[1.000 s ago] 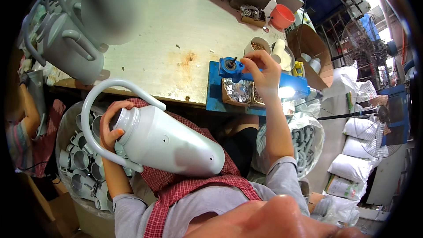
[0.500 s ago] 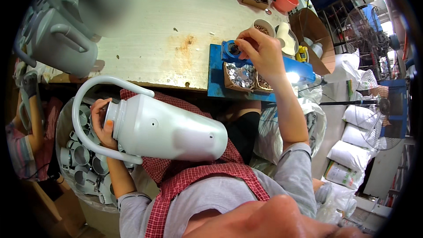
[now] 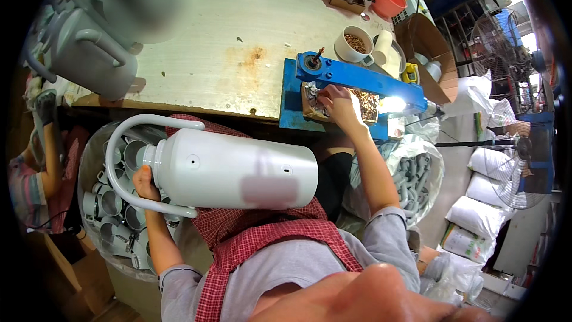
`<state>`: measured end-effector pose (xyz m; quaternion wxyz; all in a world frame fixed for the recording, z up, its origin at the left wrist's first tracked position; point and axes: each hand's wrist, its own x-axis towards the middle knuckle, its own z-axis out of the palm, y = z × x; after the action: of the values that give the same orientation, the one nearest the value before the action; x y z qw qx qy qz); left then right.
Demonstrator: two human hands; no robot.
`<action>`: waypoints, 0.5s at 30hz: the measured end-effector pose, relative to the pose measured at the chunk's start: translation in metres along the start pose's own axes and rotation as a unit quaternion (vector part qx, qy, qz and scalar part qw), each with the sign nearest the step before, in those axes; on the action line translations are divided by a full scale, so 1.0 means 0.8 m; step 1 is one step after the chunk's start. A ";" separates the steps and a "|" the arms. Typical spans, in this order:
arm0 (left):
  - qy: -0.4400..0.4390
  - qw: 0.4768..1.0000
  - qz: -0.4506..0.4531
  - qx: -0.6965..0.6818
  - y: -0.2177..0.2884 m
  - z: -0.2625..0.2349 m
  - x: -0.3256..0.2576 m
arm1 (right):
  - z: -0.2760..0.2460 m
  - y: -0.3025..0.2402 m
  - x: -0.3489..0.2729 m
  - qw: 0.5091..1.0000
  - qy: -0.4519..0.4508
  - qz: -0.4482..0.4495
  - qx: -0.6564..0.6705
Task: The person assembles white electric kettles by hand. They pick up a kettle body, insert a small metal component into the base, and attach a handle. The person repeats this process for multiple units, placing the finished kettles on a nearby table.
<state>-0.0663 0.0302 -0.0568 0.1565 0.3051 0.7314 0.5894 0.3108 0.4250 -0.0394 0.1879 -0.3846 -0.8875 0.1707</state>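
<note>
Across my lap lies a pale grey jug (image 3: 238, 167) with a large curved handle (image 3: 113, 161), its neck to the left and its base to the right. My left hand (image 3: 146, 183) is closed around the neck, partly hidden behind it. Two small fittings show on the jug's side. My right hand (image 3: 341, 106) reaches into a small carton of silvery metal pieces (image 3: 311, 102), fingers bent inward; what they pinch is too small to make out. Just beyond runs the blue arm of a bench tool (image 3: 363, 77), with a dark pin (image 3: 318, 55) standing at its left end.
Beside the silvery pieces sits a carton of coppery pieces (image 3: 368, 107); a white mug (image 3: 351, 48) holds more. Grey jugs (image 3: 95, 59) stand at left on the table (image 3: 202, 53). A bag of cup-like parts (image 3: 110, 232) is below left, a bag of handles (image 3: 417, 173) right. Another person's gloved hand (image 3: 45, 107) shows far left.
My right hand has left the tip of the blue arm and come down into the carton of silvery pieces. The pin there is now uncovered. The jug has shifted slightly right and turned a little.
</note>
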 end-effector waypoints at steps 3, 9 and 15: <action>0.047 0.998 -0.032 -0.037 0.001 -0.002 -0.001 | -0.008 -0.008 0.006 0.999 -0.033 0.014 -0.013; 0.058 0.986 -0.105 -0.117 0.006 -0.011 -0.007 | -0.004 0.006 -0.009 0.997 0.056 -0.019 -0.055; 0.019 0.947 -0.170 -0.270 -0.021 -0.021 -0.019 | -0.058 -0.047 -0.029 0.982 0.156 -0.090 -0.063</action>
<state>-0.0695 0.0056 -0.0708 0.3172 0.1109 0.5889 0.7350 0.3239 0.3907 0.0132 0.3136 -0.3364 -0.8873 0.0348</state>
